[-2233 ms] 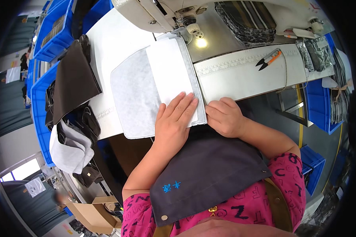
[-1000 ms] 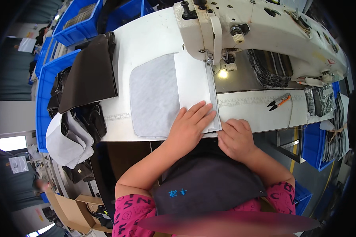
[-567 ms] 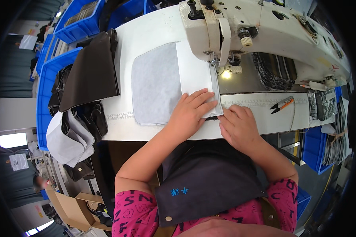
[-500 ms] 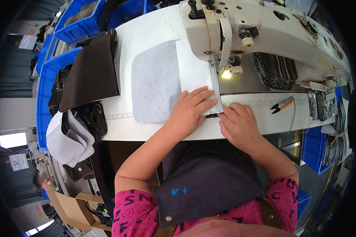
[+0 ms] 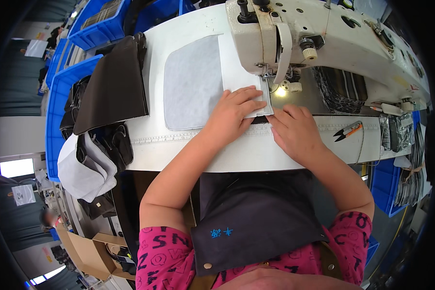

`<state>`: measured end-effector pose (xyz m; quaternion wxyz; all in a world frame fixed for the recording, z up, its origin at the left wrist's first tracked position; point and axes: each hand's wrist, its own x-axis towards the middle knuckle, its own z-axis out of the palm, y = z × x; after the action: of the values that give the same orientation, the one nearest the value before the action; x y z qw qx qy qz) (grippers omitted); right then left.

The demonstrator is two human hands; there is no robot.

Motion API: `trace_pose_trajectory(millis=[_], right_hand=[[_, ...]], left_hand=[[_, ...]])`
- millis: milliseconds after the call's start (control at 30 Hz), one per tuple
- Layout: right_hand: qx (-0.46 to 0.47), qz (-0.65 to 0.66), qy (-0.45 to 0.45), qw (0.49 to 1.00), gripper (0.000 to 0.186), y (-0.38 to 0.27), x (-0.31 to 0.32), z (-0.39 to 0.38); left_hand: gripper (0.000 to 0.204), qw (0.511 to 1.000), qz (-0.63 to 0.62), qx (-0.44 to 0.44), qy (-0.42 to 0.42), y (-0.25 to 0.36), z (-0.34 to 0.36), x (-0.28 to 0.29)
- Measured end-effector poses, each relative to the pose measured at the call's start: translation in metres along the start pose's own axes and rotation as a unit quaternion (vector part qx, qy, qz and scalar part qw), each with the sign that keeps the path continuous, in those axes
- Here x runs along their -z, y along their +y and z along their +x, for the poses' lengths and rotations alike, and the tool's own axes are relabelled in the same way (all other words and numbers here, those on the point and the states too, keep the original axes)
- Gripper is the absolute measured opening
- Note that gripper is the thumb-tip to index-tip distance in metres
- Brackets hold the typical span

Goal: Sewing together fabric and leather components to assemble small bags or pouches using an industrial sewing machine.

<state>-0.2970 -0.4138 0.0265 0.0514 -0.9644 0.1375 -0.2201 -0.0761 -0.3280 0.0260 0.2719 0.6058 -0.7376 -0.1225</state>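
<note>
A pale grey fabric panel point(image 5: 191, 84) with a white strip point(image 5: 234, 58) along its right side lies on the table, its right edge under the presser foot of the sewing machine point(image 5: 340, 36), whose small light is on. My left hand point(image 5: 234, 113) rests palm-down on the white strip, fingers slightly spread and out flat. Just right of it, my right hand point(image 5: 295, 130) has its fingertips closed on the near right corner of the layered panel. A dark layer shows at that corner. Orange-handled thread snips point(image 5: 348, 130) lie to the right of my right hand.
Dark and grey cut pieces point(image 5: 106, 92) overlap a blue bin point(image 5: 55, 101) on the left. More bins point(image 5: 99, 36) stand at the upper left. Patterned pieces point(image 5: 338, 92) sit under the machine arm. A right-side bin point(image 5: 386, 183) holds bundled pieces. Behind, at lower left, are a person point(image 5: 48, 217) and a cardboard box point(image 5: 84, 256).
Both hands and the panel have moved away from my body, toward the machine, so more of the panel's right edge has passed under the presser foot. My grip looks the same.
</note>
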Motion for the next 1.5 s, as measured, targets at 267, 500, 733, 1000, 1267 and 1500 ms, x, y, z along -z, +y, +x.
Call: trace_pose_trajectory(millis=[267, 500, 733, 1000, 1267, 1500], right_hand=[[0.021, -0.017, -0.001, 1.0, 0.035, 0.021, -0.006, 0.018], [0.008, -0.002, 0.007, 1.0, 0.033, 0.032, -0.016, 0.032], [-0.039, 0.073, 0.031, 0.996, 0.02, 0.042, -0.02, 0.026], [-0.088, 0.125, 0.088, 0.984, 0.022, 0.051, -0.031, 0.022], [-0.043, 0.112, 0.039, 0.992, 0.031, 0.047, -0.023, 0.022], [-0.032, 0.06, 0.028, 0.997, 0.032, 0.038, -0.017, 0.024]], left_hand=[[0.047, 0.999, 0.022, -0.012, 0.02, -0.019, 0.017, 0.0], [0.043, 0.997, 0.046, -0.025, 0.053, -0.032, 0.032, -0.001], [0.025, 0.982, 0.126, -0.103, 0.095, -0.024, 0.028, -0.008], [0.024, 0.978, 0.112, -0.132, 0.118, -0.022, 0.029, -0.007], [0.023, 0.978, 0.132, -0.109, 0.12, -0.018, 0.027, -0.008], [0.023, 0.983, 0.119, -0.072, 0.121, -0.014, 0.024, -0.011]])
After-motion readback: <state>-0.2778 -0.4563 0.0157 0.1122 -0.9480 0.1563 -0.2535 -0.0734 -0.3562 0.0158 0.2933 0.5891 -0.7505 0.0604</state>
